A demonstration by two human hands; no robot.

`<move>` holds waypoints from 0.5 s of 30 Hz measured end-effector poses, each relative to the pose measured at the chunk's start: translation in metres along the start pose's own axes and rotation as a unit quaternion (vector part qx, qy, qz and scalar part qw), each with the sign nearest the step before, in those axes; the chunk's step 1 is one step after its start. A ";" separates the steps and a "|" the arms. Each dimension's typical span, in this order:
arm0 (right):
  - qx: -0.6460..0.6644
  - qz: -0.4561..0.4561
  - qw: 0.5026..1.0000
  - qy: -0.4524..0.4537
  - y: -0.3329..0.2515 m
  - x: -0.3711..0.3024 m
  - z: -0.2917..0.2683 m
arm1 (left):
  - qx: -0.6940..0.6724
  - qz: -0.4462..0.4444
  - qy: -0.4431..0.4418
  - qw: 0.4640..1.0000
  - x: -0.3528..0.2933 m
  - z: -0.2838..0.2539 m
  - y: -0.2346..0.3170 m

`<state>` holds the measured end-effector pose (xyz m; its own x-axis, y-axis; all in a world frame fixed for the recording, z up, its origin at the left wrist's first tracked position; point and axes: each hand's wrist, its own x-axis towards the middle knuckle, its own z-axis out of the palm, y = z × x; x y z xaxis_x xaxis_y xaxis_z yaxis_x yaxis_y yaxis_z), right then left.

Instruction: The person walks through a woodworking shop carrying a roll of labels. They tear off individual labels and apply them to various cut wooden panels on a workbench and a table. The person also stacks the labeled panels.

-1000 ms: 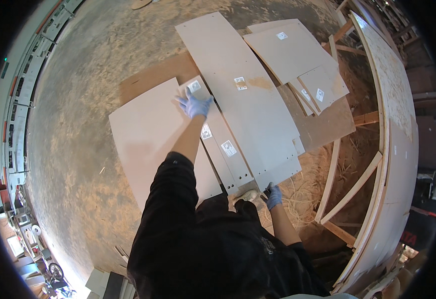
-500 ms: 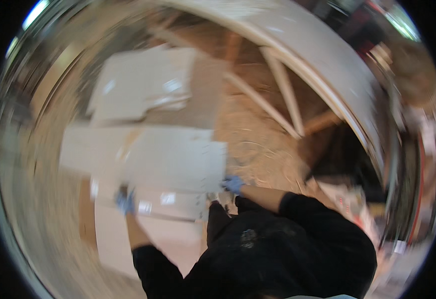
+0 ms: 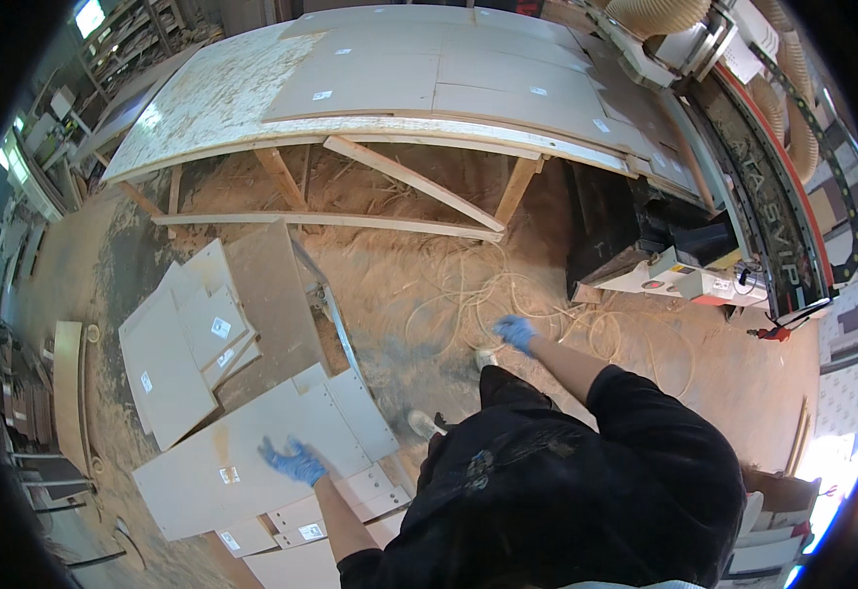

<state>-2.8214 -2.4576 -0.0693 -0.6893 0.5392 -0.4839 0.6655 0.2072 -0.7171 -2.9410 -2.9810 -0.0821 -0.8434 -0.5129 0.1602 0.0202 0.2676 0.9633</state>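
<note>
My left hand [image 3: 294, 461], in a blue glove, hovers over or rests on a large pale grey panel [image 3: 277, 437] with its fingers spread; whether it touches is hard to tell. This panel lies across a stack of similar pieces, one narrow strip with drilled holes [image 3: 368, 494] showing along its near side. Out over the dusty floor, my right hand [image 3: 515, 334], also blue-gloved, is open and holds nothing. Farther left, several smaller grey boards [image 3: 188, 329] with white labels lie piled beside a bare brownish board [image 3: 270, 294].
Ahead stands a long table on a wooden frame, its chipboard top [image 3: 215, 83] partly covered by cut grey sheets [image 3: 370, 74]. A machine gantry [image 3: 772, 187] rises at the right. Loose cords [image 3: 478, 304] tangle on the sawdust-covered floor. A tan curved board [image 3: 70, 393] stands at left.
My view has swung right, bringing the whole table and machine into sight. My right hand has left the panel's edge for the space above the floor; my left hand's fingers are now spread.
</note>
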 end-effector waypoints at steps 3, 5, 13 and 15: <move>0.216 0.122 0.967 0.053 0.002 0.030 -0.089 | 0.111 0.156 -0.111 0.975 -0.019 0.088 0.040; 0.367 0.144 0.910 0.125 -0.011 0.064 -0.145 | 0.039 0.118 -0.176 0.976 -0.041 0.145 0.066; 0.680 -0.072 0.728 -0.053 -0.068 0.275 -0.384 | -0.004 0.001 -0.308 0.951 -0.171 0.307 0.157; 0.670 -0.013 0.740 0.058 -0.074 0.311 -0.422 | 0.041 -0.137 -0.317 0.938 -0.199 0.326 0.172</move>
<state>-2.9639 -1.9608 0.0452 -0.6156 0.6317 -0.4712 -0.2822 -0.7350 -0.6166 -2.9446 -2.5666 -0.0190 -0.9614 0.0091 -0.2750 -0.2624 0.2714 0.9260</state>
